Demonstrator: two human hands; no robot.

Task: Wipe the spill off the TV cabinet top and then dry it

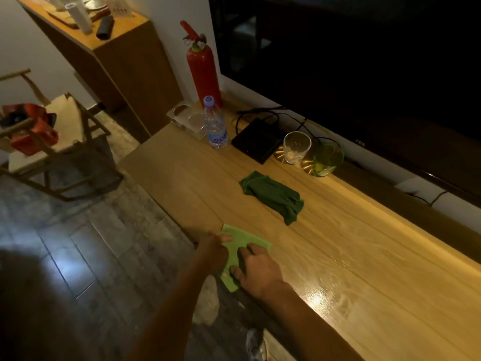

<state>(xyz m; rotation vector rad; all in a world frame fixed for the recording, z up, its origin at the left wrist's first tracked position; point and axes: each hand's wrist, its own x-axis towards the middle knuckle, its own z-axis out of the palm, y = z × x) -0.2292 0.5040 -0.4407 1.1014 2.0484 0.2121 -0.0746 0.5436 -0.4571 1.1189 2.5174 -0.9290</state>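
Observation:
A light green cloth (235, 239) lies flat at the near edge of the wooden TV cabinet top (338, 230). My left hand (213, 250) grips its left side at the cabinet edge. My right hand (256, 269) presses down on the cloth with fingers spread. A dark green cloth (272, 195) lies crumpled in the middle of the top, apart from both hands. The wood to the right of my right hand shines with a wet-looking glare (320, 295).
Along the back stand a water bottle (215, 123), a clear glass (296, 147), a green glass (326, 160), a black box with cables (256, 139), a clear tray (188, 119) and a red fire extinguisher (203, 71). The TV (364, 61) hangs behind. A wooden chair (52, 142) stands on the floor at left.

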